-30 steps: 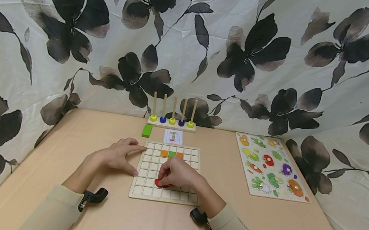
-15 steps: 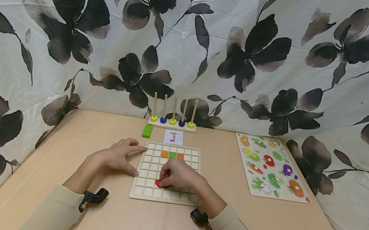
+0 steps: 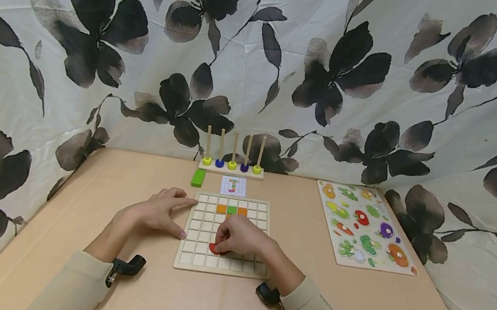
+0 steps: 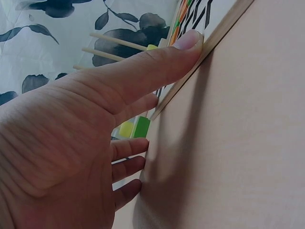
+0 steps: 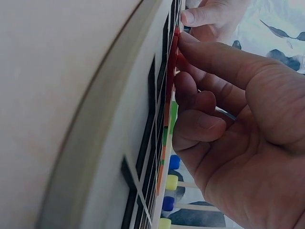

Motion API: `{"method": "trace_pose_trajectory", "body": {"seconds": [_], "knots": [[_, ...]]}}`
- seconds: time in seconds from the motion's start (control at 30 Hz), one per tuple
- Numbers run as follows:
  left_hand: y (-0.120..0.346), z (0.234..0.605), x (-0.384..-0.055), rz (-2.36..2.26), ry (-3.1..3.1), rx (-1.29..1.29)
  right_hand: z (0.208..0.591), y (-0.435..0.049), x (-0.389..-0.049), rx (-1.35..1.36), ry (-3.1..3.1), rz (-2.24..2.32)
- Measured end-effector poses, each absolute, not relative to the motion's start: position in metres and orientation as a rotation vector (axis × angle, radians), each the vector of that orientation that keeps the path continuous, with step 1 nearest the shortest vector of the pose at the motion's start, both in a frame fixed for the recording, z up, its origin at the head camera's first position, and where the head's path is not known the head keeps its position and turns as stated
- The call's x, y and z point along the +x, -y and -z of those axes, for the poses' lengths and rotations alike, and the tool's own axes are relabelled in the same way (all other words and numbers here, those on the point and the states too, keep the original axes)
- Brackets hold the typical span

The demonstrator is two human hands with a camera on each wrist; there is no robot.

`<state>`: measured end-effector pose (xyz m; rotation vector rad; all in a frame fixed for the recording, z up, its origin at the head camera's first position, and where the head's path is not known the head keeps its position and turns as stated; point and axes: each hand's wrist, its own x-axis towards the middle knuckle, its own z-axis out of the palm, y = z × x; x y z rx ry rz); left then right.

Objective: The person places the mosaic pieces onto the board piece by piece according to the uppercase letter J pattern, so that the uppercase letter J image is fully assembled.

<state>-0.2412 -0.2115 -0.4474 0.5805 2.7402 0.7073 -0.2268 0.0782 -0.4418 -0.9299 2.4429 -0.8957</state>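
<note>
A pale wooden grid board [image 3: 199, 260] lies on the table, with orange and green squares [image 3: 231, 210] set in its upper cells. My left hand [image 3: 155, 212] rests at the board's left edge, its thumb and forefinger spread along the rim. In the left wrist view the thumb [image 4: 157, 67] touches the board's side and the other fingers are extended. Over the lower middle of the board, my right hand [image 3: 243, 237] pinches a red piece [image 3: 212, 248] between thumb and fingers. The right wrist view shows that red piece [image 5: 171, 67] flat against the grid; my fingers partly hide it.
Behind the board lies a small gridded pattern card [image 3: 233, 186], with a green block [image 3: 198, 177] to its left. A peg stand [image 3: 230, 170] with yellow and blue rings stands at the table's back edge. A vegetable picture board [image 3: 365, 228] lies at right.
</note>
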Motion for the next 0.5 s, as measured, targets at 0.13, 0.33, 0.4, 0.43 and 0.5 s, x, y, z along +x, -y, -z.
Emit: {"method": "trace_pose_trajectory", "body": {"seconds": [0.13,0.33,0.4,0.43,0.5], "knots": [[0.2120,0.4471,-0.2409,-0.708,-2.743,0.583,0.4431,-0.0779,-0.2266,-0.927,-2.447,0.900],[0.2111,0.4467,-0.2410,-0.713,-2.744,0.589,0.4428,-0.0776,-0.2263,-0.934,-2.453,0.896],[0.2106,0.4467,-0.2411,-0.710,-2.745,0.592,0.4417,-0.0784,-0.2265,-0.931,-2.453,0.897],[0.2104,0.4468,-0.2412,-0.710,-2.745,0.593,0.4407,-0.0792,-0.2269,-0.936,-2.457,0.897],[0.2102,0.4465,-0.2413,-0.710,-2.744,0.589,0.4385,-0.0815,-0.2282,-0.953,-2.462,0.910]]}}
